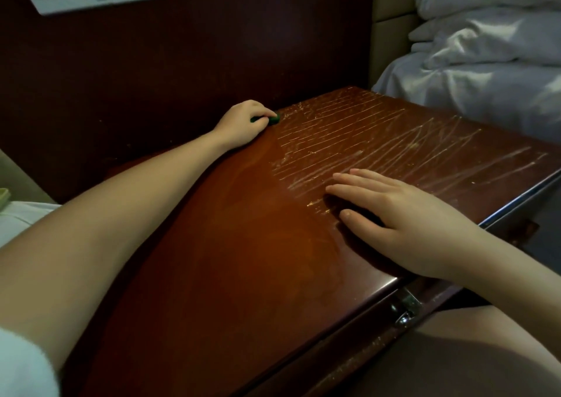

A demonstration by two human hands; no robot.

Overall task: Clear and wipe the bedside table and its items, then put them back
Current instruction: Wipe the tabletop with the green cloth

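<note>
left grip (243,120) pinches a small green thing (274,119) at the surface's (243,260) eleven o'clock corner, by the wall (151,77). pale streaks (364,135) cover its two o'clock half. right grip (394,211) lies flat, spread, at three o'clock. risk: the green thing slips behind the surface; streaks get missed.

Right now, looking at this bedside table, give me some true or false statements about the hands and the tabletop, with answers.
1. The left hand grips a small green object at the far corner of the tabletop. True.
2. The right hand is clenched in a fist. False: it lies flat on the tabletop, fingers straight.
3. Part of the tabletop bears pale streaks. True.
4. A lamp stands on the tabletop. False: no lamp is there.
</note>
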